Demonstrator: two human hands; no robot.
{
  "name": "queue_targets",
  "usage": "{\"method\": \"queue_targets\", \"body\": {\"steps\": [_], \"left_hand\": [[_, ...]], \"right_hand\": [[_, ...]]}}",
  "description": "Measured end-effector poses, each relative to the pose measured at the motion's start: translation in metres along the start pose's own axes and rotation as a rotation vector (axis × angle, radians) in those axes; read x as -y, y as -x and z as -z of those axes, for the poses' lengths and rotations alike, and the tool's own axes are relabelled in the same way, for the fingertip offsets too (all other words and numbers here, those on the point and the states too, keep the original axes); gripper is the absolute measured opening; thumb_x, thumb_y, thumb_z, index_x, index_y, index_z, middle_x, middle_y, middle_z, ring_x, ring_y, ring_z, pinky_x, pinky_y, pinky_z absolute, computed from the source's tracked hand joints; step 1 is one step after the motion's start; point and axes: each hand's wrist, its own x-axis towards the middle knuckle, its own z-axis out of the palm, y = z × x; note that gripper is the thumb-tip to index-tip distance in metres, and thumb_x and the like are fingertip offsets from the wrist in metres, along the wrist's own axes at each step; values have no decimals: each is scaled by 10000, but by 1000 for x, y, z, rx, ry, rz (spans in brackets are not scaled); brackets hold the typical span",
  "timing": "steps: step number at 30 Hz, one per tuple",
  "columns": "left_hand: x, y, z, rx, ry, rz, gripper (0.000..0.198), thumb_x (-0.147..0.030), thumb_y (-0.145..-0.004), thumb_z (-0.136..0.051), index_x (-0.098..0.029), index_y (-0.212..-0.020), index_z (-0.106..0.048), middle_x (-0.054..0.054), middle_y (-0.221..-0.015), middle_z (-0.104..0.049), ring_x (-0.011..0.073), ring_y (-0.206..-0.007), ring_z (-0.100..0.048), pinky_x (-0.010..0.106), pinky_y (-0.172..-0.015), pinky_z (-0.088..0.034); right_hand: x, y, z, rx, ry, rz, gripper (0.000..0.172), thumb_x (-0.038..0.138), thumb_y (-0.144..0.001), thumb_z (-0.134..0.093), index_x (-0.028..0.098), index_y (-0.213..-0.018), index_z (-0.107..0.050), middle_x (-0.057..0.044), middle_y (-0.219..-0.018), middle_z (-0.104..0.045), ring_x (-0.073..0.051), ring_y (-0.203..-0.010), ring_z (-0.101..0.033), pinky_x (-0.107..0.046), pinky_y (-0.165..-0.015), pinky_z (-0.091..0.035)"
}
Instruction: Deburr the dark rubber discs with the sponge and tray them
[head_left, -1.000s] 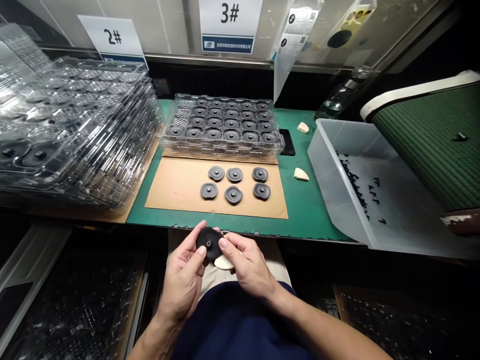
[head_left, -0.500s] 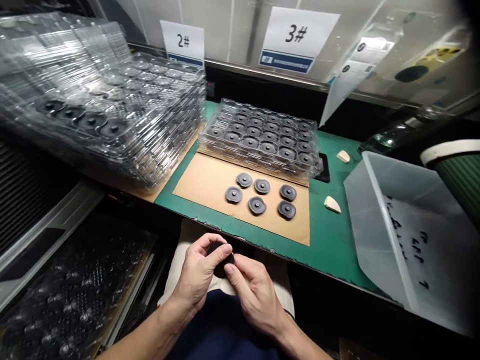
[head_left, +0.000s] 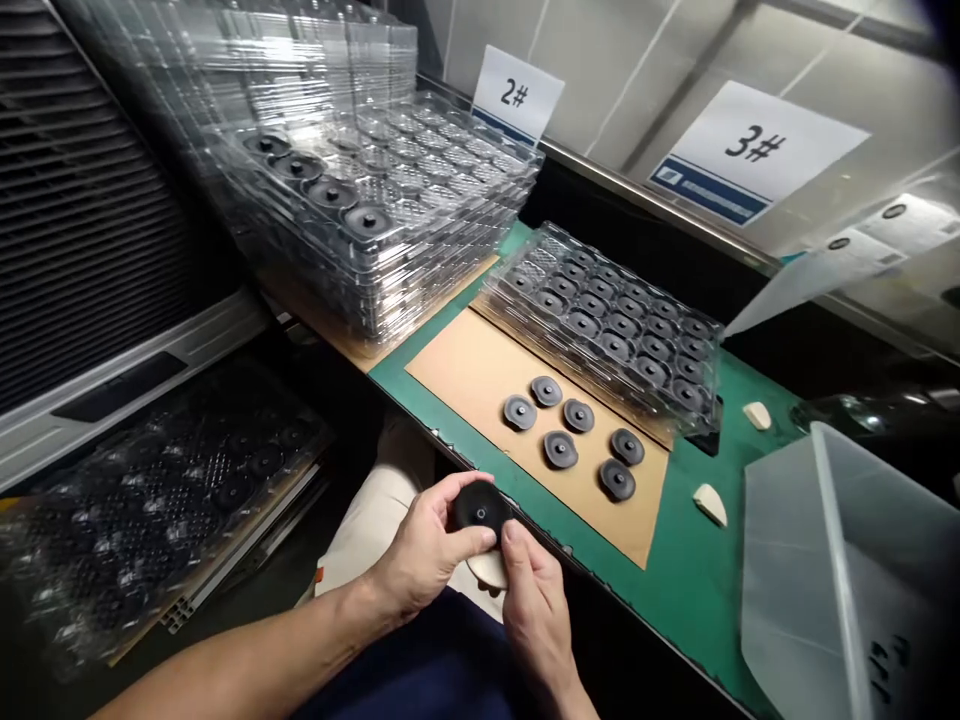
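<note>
A round black disc [head_left: 478,505] with a small ring at its centre is held tilted, its face towards me, just off the table's front edge. My left hand [head_left: 431,545] grips its left side, thumb across the lower rim. At the disc's lower right edge, my right hand [head_left: 532,590] pinches with thumb and fingers. A cream-coloured patch [head_left: 489,571] shows just under the disc; I cannot tell if it is held. Beyond my hands, several similar dark discs [head_left: 559,450] with centre nubs lie on a cardboard sheet [head_left: 457,365].
Behind the cardboard is a clear tray [head_left: 600,310] filled with dark discs. Tall stacked clear trays [head_left: 390,270] stand at left. Two cream wedges [head_left: 710,505] and a translucent bin [head_left: 787,570] are on the right of the green table [head_left: 675,590]. Another tray [head_left: 187,480] sits low at left.
My view has turned left, so the scene sits further right and tilted. The disc, mostly covered by my fingers before, now faces me. Both hands stay closed on it.
</note>
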Motion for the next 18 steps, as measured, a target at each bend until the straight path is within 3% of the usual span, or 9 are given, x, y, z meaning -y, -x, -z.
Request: {"method": "queue_targets", "body": {"steps": [4,6,10,15,18], "left_hand": [[1,-6,14,-172,-78,-63,238,-245,-751,-876,-159,-918,-729,12,-813,-651,130,-768,-541,219,-672,-436],[3,-8,25,-211,-80,-65,255,-344,-790,-855,-135,-838,-717,25,-757,-642,132,-726,-541,232,-652,-430],[6,-5,58,-231,-41,-41,357,-457,-839,-789,-114,-903,-712,63,-777,-682,147,-690,-600,250,-643,-474],[-3,22,105,-275,-190,-123,250,-347,-825,-811,-131,-917,-725,114,-852,-742,233,-762,-703,322,-657,-576],[-16,49,130,-413,-352,-327,36,-214,-884,-749,-183,-903,-749,105,-981,-766,257,-952,-723,415,-905,-594]], "right_hand": [[2,2,-16,169,106,35,493,587,-1036,-545,172,-774,-581,7,-678,-457,-122,-593,-358,-235,-550,-375],[4,3,-24,190,128,-9,480,590,-1000,-607,171,-766,-593,11,-670,-441,-122,-595,-350,-228,-534,-357],[4,-2,-38,146,139,-140,474,644,-959,-636,179,-868,-632,-1,-725,-488,-142,-656,-409,-225,-558,-371],[2,-12,-57,285,197,-133,484,668,-948,-634,186,-909,-667,5,-707,-501,-142,-634,-416,-235,-558,-397],[0,-24,-60,179,251,-73,499,649,-959,-630,211,-1191,-689,-4,-758,-604,-165,-647,-536,-254,-599,-494]]}}
